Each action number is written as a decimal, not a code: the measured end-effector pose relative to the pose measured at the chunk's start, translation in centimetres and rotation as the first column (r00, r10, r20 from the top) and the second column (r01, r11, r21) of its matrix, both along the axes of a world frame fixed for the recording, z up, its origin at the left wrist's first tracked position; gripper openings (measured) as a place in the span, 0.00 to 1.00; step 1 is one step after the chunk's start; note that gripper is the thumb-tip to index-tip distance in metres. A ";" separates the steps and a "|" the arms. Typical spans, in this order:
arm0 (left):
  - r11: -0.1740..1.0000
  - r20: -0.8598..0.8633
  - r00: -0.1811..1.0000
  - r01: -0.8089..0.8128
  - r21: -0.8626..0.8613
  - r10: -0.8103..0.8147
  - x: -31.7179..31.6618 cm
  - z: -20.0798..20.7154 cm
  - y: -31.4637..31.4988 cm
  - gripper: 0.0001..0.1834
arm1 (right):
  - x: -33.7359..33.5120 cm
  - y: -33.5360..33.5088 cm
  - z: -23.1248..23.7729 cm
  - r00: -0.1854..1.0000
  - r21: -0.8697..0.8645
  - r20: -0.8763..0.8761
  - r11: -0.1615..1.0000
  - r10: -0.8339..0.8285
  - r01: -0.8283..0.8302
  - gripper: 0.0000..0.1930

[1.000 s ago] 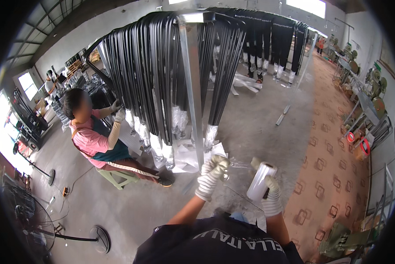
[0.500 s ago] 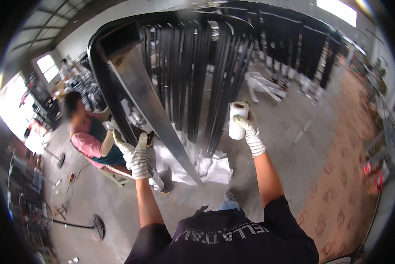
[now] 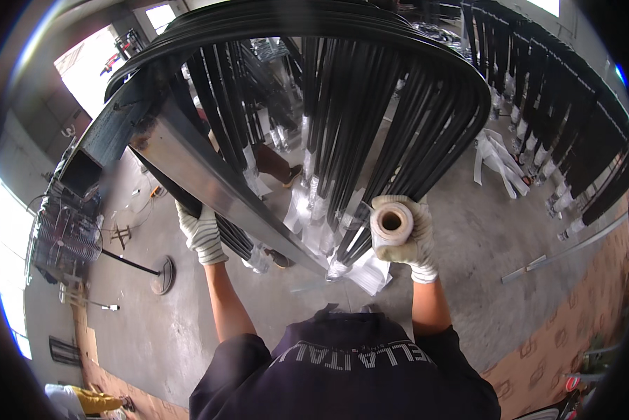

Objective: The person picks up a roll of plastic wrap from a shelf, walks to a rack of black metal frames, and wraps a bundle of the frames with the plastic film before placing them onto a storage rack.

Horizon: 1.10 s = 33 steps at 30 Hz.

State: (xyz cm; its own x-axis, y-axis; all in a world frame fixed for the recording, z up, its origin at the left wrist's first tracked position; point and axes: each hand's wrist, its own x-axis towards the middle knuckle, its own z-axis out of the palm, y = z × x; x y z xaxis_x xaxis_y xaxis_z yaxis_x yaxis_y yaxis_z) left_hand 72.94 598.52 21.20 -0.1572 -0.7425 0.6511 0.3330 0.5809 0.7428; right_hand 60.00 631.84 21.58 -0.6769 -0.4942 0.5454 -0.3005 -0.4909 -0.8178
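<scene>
My left hand (image 3: 201, 232), in a striped white knit glove, is closed around a bundle of long black strips (image 3: 169, 183) at the left side of a slanting metal post (image 3: 209, 171). The bundle's lower end (image 3: 257, 260) is wrapped in clear film. In my gloved right hand (image 3: 421, 241) is a roll of plastic film (image 3: 391, 227), its hollow cardboard core facing up toward me. Just beyond that roll, many more black strips (image 3: 356, 119) hang in a fan from the rack, several with film-wrapped lower ends. The fingertips of my left hand are partly hidden by the strips.
Another rack of black strips (image 3: 559, 105) stands at the far right. White sheeting (image 3: 500, 164) lies by it on the floor. At left are a fan (image 3: 66, 227) and a round-based stand (image 3: 162, 274). Behind the strips, a person's leg (image 3: 272, 162) shows.
My left hand has gone from open to closed around the strips. The film roll has tipped so its core faces me. The view has shifted closer to the rack, which now mostly hides the co-worker.
</scene>
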 end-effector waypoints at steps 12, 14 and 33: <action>0.987 -0.082 0.995 -0.034 0.154 0.048 -0.8 4.3 -0.5 0.09 | -1.3 -0.5 4.1 0.931 -0.349 -0.362 0.933 -0.049 -0.087 0.35; 0.984 -0.102 0.993 -0.044 0.174 0.062 -0.3 4.5 -0.9 0.10 | -0.9 -0.9 5.6 0.921 -0.358 -0.388 0.927 -0.042 -0.109 0.35; 0.998 -0.253 0.967 0.031 0.048 -0.018 22.7 17.3 8.6 0.17 | 9.3 3.8 17.4 0.731 -0.053 -0.051 0.729 0.681 -0.683 0.41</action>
State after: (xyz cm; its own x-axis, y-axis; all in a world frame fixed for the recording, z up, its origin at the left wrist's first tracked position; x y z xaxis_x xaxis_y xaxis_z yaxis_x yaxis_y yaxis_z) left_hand 95.63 607.08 38.52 -0.0111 -0.7737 0.6334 0.5274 0.5337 0.6611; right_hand 69.28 635.61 39.02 -0.1561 -0.7809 0.6049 0.1144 -0.6225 -0.7742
